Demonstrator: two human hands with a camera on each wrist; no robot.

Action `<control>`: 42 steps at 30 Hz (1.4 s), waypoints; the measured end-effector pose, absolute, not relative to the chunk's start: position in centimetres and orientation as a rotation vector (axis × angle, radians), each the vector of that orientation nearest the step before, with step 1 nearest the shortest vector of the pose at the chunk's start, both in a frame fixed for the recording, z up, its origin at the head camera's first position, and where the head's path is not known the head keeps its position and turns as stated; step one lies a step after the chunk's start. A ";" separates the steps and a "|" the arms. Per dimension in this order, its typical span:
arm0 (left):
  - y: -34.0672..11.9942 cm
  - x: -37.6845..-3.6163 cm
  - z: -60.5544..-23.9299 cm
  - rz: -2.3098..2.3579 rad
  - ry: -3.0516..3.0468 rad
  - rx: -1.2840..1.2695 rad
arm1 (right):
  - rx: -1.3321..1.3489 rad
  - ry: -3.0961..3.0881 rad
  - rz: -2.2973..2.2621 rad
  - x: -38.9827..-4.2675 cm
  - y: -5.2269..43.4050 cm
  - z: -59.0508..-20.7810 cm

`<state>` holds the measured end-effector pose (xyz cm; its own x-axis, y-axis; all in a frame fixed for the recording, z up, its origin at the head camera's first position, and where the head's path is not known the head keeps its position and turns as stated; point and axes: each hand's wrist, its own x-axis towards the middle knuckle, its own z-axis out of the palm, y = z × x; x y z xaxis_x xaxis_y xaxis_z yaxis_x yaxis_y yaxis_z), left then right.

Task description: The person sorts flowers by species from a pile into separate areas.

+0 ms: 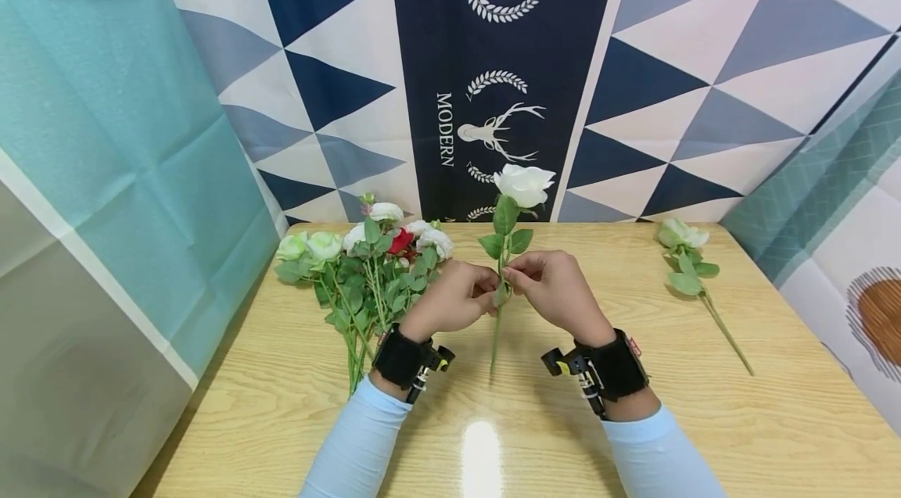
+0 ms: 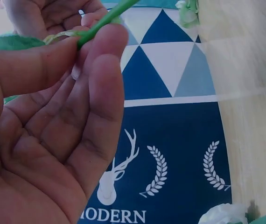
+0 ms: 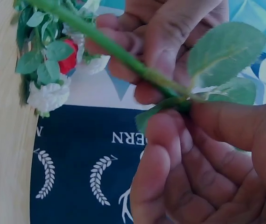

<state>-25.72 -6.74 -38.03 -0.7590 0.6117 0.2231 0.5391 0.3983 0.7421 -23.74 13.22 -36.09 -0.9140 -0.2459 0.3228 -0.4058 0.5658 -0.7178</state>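
Pale-blue sleeves [image 1: 360, 435] frame a white, green-leaved rose [image 1: 505, 216].

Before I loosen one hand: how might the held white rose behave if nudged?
The white rose may tip, since its broad bloom sits above the left hand and right hand. Its stem seems fairly stiff, running straight below them. Its flat leaves would probably flex.

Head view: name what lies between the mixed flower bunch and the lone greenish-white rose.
In the head view: left hand, right hand, and the green-stemmed white rose both hold.
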 end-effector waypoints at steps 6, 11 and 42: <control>-6.5 -25.6 -38.1 1.304 2.545 1.042 | 0.555 -2.668 1.308 -24.0 13.9 -36.0; -7.4 -25.8 -37.9 1.318 2.603 0.958 | 0.525 -2.711 1.320 -24.3 15.1 -35.9; -14.3 -27.4 -38.9 0.713 3.008 0.160 | 0.023 -2.812 1.053 -28.3 22.2 -40.4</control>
